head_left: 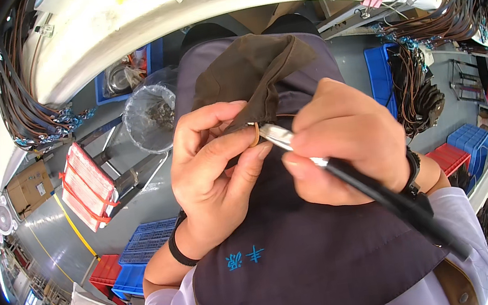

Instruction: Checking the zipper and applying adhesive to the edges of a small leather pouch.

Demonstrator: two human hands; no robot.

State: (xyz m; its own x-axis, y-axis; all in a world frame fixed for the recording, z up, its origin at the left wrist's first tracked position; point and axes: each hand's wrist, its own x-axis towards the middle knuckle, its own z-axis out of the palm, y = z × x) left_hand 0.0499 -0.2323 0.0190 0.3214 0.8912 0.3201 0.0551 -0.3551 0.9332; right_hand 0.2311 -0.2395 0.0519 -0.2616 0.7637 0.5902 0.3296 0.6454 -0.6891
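Below, clear bin point(151, 118) holds scraps; left hand point(212, 168) pinches leather point(250, 75), right hand point(343, 140) clamps tool point(383, 193).

The leather piece point(249, 72) pinched in the left hand point(212, 168) looked dark brown, soft and matt, with a suede-like nap and a paler tan edge. The tool point(344, 170) in the right hand point(346, 140) had a bright, glossy metal tip and a matt black handle, probably plastic or rubber. The apron point(306, 260) was smooth, dark woven cloth with a faint sheen. The table point(177, 8) had a white, scuffed, painted-looking surface. The crates point(146, 250) were ribbed plastic, blue and red. The bag point(151, 118) was thin, clear, crinkled plastic. The floor point(65, 235) was grey and glossy.
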